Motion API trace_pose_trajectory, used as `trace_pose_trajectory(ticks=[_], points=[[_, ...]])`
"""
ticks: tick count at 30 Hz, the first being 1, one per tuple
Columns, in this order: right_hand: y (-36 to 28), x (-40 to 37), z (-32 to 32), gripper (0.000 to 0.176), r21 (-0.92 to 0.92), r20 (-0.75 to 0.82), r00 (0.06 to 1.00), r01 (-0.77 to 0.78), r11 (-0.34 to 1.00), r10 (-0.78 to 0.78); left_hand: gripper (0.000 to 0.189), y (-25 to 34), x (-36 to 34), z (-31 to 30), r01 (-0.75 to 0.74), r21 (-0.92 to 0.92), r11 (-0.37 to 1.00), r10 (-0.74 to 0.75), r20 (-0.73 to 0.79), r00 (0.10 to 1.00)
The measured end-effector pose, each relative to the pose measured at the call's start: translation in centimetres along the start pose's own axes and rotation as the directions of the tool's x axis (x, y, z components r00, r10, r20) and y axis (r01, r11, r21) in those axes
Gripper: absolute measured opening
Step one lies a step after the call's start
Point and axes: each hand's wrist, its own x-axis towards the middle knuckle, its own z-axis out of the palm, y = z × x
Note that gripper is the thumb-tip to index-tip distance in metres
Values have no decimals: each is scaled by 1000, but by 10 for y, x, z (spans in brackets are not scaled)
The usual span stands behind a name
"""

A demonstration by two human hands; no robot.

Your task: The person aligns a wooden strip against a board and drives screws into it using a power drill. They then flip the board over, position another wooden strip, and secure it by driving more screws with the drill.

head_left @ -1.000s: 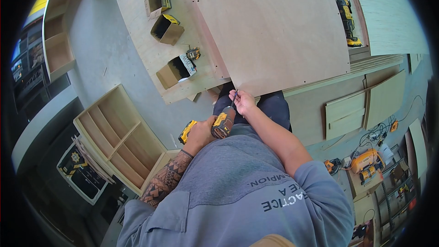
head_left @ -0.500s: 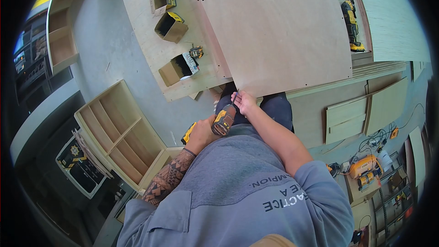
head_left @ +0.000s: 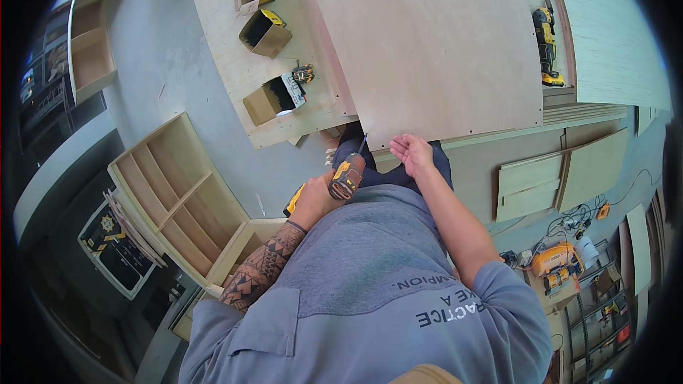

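Note:
My left hand (head_left: 315, 198) is wrapped around the handle of a yellow and black cordless drill (head_left: 346, 177). The drill points away from me, and its thin bit (head_left: 364, 144) reaches the near left corner of a large plywood panel (head_left: 434, 50). Whether a screw sits on the tip is too small to tell. To the right of the bit, my right hand (head_left: 413, 153) is open at the panel's near edge, apart from the drill, its fingers stretched out. Small dark screw holes or heads dot the panel's edges.
Several open cardboard boxes (head_left: 269, 103) and a small yellow-black tool (head_left: 303, 73) lie on the plywood at left. A yellow-black power tool (head_left: 546, 44) lies at far right. A wooden shelf unit (head_left: 178, 195) stands left; cords and an orange machine (head_left: 555, 261) are at right.
My right hand has let go at the bit's tip and moved right, its fingers opening. The drill stays in my left hand, its bit now at the panel's corner.

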Motion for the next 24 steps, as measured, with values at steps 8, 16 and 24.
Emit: trace_pose_trajectory(ticks=[8,16,24], points=[[-19,5,0,12,-302,-46,994,81,950,-100,35,6,6,-1,-12,-62,998,10,-33,999],[-21,4,-2,12,-287,48,998,44,957,-31,36,5,12,5,-45,-59,997,42,-55,998],[-21,7,10,12,-334,88,996,31,942,-1,40,-9,16,25,-28,-230,973,-2,-129,992]])
